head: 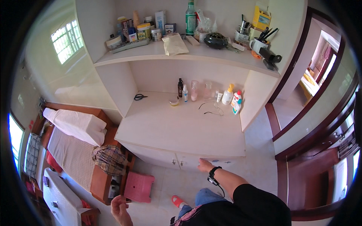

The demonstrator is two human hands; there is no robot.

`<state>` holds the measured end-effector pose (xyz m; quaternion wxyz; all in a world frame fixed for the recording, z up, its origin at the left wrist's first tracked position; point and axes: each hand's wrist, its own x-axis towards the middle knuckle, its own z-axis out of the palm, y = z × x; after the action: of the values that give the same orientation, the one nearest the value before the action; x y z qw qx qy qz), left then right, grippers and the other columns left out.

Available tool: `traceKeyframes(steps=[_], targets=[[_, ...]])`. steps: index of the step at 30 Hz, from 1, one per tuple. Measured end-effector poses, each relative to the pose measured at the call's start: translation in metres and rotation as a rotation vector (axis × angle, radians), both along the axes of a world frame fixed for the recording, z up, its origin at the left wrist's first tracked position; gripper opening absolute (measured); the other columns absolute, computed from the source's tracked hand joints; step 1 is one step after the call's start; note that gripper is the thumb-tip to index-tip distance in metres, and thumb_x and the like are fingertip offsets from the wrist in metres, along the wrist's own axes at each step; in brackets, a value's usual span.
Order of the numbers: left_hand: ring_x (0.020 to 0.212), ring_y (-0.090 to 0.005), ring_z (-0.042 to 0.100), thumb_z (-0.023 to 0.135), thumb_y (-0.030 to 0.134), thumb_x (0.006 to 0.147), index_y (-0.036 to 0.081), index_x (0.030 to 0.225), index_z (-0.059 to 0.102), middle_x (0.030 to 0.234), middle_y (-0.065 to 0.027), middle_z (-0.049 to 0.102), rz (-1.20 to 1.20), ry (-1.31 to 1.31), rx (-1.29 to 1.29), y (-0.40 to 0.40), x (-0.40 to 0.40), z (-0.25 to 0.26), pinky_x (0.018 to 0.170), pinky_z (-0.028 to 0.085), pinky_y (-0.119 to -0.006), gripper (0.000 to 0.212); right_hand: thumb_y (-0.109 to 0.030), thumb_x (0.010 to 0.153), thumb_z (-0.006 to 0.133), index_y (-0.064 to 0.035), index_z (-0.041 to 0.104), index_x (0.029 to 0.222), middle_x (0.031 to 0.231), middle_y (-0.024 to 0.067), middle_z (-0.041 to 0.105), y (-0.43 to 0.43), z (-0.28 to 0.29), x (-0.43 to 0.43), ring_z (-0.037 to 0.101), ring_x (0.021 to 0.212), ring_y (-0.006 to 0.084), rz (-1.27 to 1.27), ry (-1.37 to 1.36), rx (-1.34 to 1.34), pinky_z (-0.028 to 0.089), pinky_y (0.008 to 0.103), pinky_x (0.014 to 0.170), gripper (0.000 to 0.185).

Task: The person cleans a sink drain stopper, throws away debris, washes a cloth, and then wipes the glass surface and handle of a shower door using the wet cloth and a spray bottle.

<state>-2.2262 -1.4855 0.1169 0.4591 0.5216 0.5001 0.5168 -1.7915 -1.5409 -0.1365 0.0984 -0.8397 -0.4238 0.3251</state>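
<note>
My right hand, with a black strap and a small device at the wrist, is in front of the white cabinet doors, just below the countertop's front edge. Its fingers look curled; whether they touch the door is unclear. My left hand is low at the left, near a pink plastic stool, thumb and fingers bent close together. I cannot make out whether anything is between them. On the white countertop before me lie wire-rimmed eyeglasses, black-handled scissors and a small open jar.
Pump and spray bottles, including a yellow-capped one, stand along the counter's back. The upper shelf holds jars, boxes, a green glass bottle and a pen mug. A wooden bench with a plaid cloth is at left.
</note>
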Motion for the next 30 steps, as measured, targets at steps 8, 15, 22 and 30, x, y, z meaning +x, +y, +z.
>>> traceKeyframes(steps=[8, 15, 22, 30], targets=[[0.065, -0.0093, 0.052, 0.047, -0.007, 0.075, -0.001, 0.099, 0.058, 0.078, -0.0043, 0.058, -0.053, 0.112, -0.084, -0.007, 0.016, 0.015, 0.061, 0.046, -0.021, 0.028, -0.022, 0.078, 0.05, 0.0019, 0.046, 0.122, 0.125, 0.0244, 0.049, 0.025, -0.045, -0.017, 0.048, 0.117, 0.0362, 0.086, 0.019, -0.029, 0.039, 0.0432, 0.098, 0.05], [0.066, -0.0105, 0.055, 0.046, -0.009, 0.075, -0.001, 0.096, 0.06, 0.079, -0.0062, 0.06, -0.062, 0.23, -0.208, -0.018, -0.004, 0.005, 0.059, 0.048, -0.023, 0.026, -0.037, 0.079, 0.061, -0.0001, 0.035, 0.134, 0.141, 0.02, 0.034, 0.034, -0.068, -0.037, 0.032, 0.131, 0.0311, 0.091, 0.28, -0.165, 0.03, 0.038, 0.106, 0.072], [0.077, -0.0116, 0.058, 0.049, -0.008, 0.079, -0.001, 0.1, 0.06, 0.085, -0.0056, 0.061, -0.248, 0.27, -0.266, 0.02, 0.003, -0.026, 0.066, 0.051, -0.026, 0.025, -0.033, 0.075, 0.064, 0.0041, 0.039, 0.129, 0.135, 0.0245, 0.041, 0.073, -0.061, -0.047, 0.039, 0.126, 0.0334, 0.001, 0.29, 0.117, 0.034, 0.0374, 0.103, 0.07], [0.07, -0.0238, 0.061, 0.056, 0.004, 0.082, 0.005, 0.1, 0.057, 0.081, -0.0137, 0.061, -0.582, 0.594, 0.161, 0.115, 0.028, -0.06, 0.063, 0.048, -0.029, 0.017, -0.033, 0.077, 0.062, 0.0043, 0.047, 0.123, 0.12, 0.0223, 0.055, 0.092, -0.083, -0.057, 0.052, 0.113, 0.0341, 0.064, 0.14, -0.175, 0.042, 0.0393, 0.095, 0.061]])
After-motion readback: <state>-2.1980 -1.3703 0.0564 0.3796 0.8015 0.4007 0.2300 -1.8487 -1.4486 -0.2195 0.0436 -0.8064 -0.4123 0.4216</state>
